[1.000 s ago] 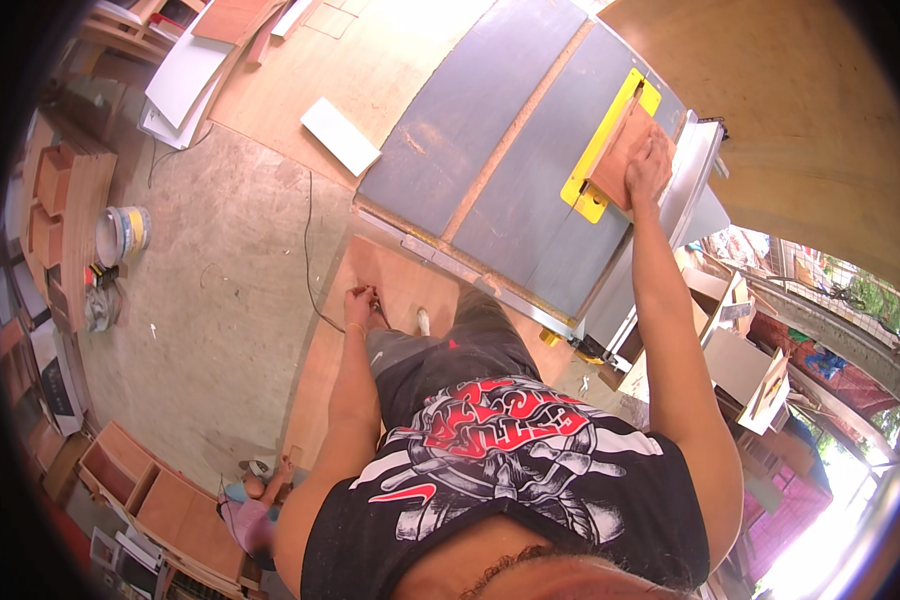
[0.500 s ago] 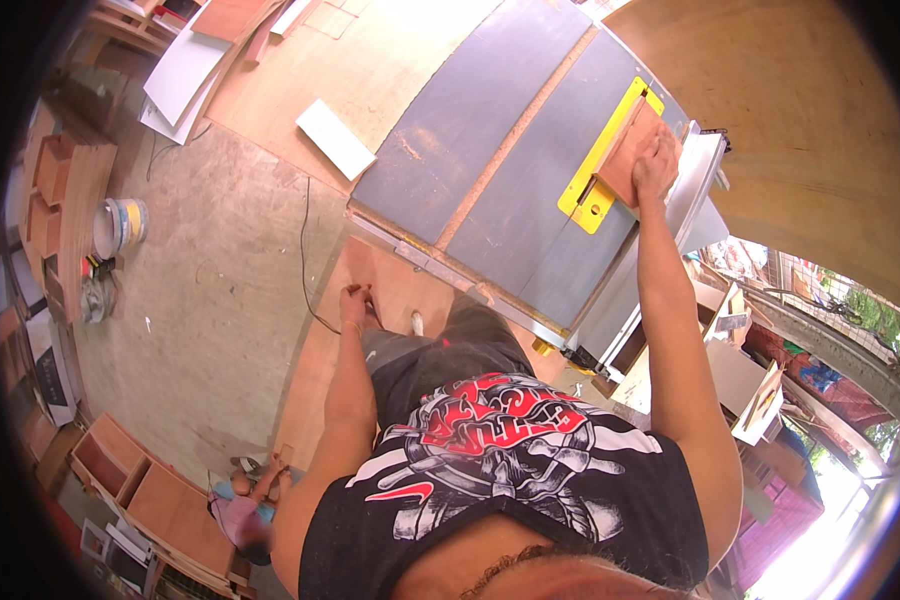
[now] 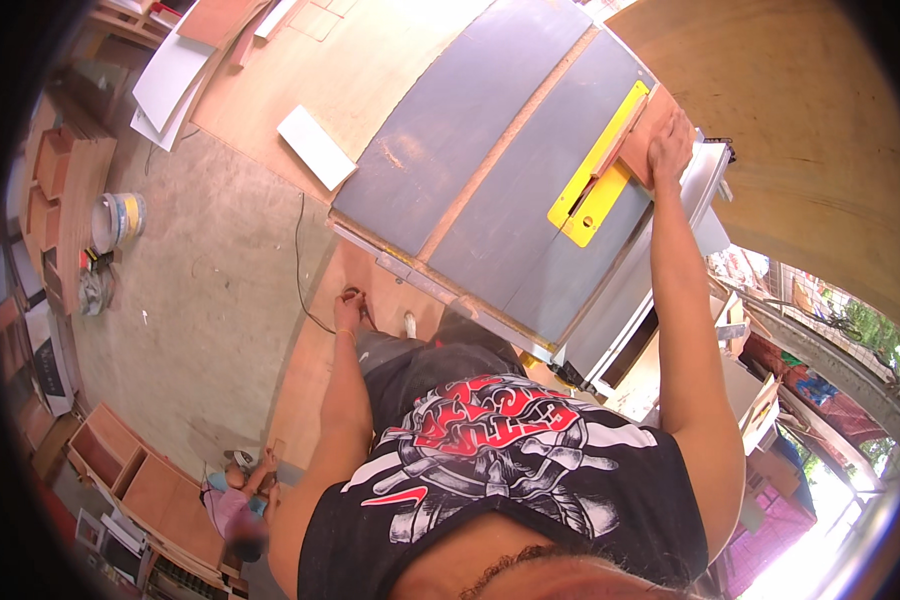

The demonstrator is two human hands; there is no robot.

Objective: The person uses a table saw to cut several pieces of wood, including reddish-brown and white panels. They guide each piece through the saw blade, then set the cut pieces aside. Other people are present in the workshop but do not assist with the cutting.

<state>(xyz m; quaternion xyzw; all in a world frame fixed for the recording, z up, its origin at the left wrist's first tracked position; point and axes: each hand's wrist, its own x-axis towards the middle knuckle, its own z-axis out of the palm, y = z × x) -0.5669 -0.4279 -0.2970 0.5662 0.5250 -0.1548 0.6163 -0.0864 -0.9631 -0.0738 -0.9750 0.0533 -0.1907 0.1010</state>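
My right hand (image 3: 670, 150) grips a brown wooden board (image 3: 642, 135) with bent fingers on its top. The board lies over the yellow insert plate (image 3: 591, 220) of a grey table saw (image 3: 470, 130), beside the pale rail (image 3: 710, 165) at the right. My left hand (image 3: 351, 305) hangs low beside my leg, below the saw's near left edge, with curled fingers; what is in them, if anything, I cannot make out.
A white strip (image 3: 315, 147) lies on the plywood surface left of the saw. Stacked boxes (image 3: 55, 200), a bucket (image 3: 120, 222) and a cord (image 3: 310, 315) are at the left. Another person (image 3: 240, 510) is low at bottom left. A large plywood panel (image 3: 790, 120) stands at right.
My right hand and the board have moved up and away from me along the yellow plate, uncovering more of its near end. My left hand has shifted little.
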